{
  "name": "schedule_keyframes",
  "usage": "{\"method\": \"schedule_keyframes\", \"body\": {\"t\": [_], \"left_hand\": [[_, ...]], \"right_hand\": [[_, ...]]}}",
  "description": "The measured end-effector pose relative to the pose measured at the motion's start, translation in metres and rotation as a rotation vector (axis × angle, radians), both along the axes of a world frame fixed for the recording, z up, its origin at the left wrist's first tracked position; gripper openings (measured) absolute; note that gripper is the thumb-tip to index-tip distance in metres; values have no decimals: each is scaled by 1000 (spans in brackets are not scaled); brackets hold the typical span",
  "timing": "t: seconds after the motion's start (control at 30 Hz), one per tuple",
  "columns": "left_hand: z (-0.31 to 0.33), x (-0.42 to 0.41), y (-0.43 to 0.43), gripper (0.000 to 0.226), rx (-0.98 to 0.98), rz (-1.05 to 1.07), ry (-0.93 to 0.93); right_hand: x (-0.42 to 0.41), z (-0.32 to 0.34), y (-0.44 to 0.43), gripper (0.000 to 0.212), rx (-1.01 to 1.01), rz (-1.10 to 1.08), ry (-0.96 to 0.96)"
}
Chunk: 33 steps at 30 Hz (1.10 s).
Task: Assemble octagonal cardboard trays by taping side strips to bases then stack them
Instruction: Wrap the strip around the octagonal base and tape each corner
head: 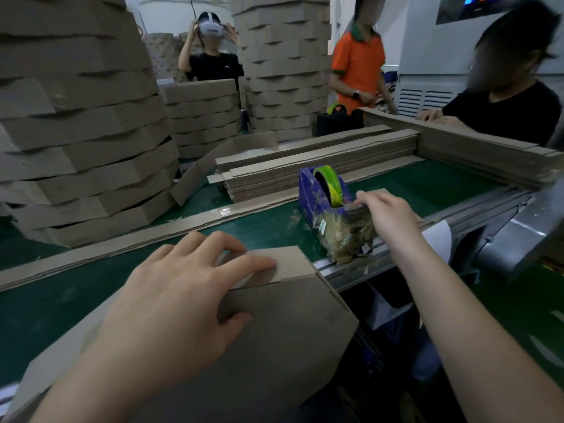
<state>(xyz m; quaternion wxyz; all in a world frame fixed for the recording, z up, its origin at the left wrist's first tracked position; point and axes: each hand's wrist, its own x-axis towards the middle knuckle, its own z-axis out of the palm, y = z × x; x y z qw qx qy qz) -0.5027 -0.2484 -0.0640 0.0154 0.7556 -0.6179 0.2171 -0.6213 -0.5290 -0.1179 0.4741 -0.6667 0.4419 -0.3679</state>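
Our left hand (183,288), fingers spread, pins the side strip (290,261) on the tray (290,325) at the belt (61,300) edge. Our right hand (387,212) curls over the tape dispenser (323,196); we can't tell if it pinches tape. Risk: pressure slips, strip springs open, seam misaligns.

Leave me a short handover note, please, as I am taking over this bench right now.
Left hand: flat, pressing the strip onto the tray.
Right hand: at the dispenser cutter; any grip on the tape is hidden.
Done: finished stacks at left.
To do: tape this joint, stack the tray; spare strips lie behind.
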Motion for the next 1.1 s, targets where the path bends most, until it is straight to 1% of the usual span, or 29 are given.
{"method": "schedule_keyframes", "body": {"t": [0.07, 0.2, 0.33, 0.4, 0.5, 0.6, 0.67, 0.73, 0.77, 0.8, 0.9, 0.93, 1.0, 1.03, 1.1], "left_hand": [[-1, 1, 0, 70, -6, -2, -5], [-2, 4, 0, 70, -16, -1, -3], [-2, 5, -1, 70, -25, 1, -8], [-2, 5, 0, 70, -31, -2, 0], [-3, 6, -1, 70, -40, -2, 5], [-4, 8, -2, 70, -39, -5, 4], [-3, 8, -3, 70, -37, -3, 14], [-2, 8, -3, 69, -39, 6, 20], [-2, 8, -3, 68, -38, 9, 23], [-1, 9, -3, 67, -31, 12, 33], [4, 10, -2, 64, -2, 32, 76], [5, 11, -2, 63, 10, 43, 104], [5, 14, 0, 65, 27, 48, 135], [6, 15, 0, 67, 41, 50, 139], [8, 17, 2, 71, 68, 41, 139]], "right_hand": [[5, 4, 0, 29, 65, 15, -49], [8, 8, 0, 18, 120, -36, -161], [10, 11, 6, 10, 320, -91, -321], [9, 14, 8, 9, 374, -122, -380], [4, 12, 14, 19, 390, -87, -477], [-2, -4, 22, 30, 344, -44, -657], [-6, -15, 26, 29, 331, -21, -772], [-8, -23, 28, 28, 316, -12, -826], [-8, -25, 29, 29, 285, -24, -799], [-9, -27, 29, 27, 217, -54, -706], [-18, -32, 29, 25, -102, -170, -188], [-22, -35, 29, 25, -180, -208, -79], [-31, -38, 32, 21, -261, -261, 5], [-34, -38, 35, 18, -282, -258, -6], [-35, -36, 45, 16, -339, -204, -102]]}}
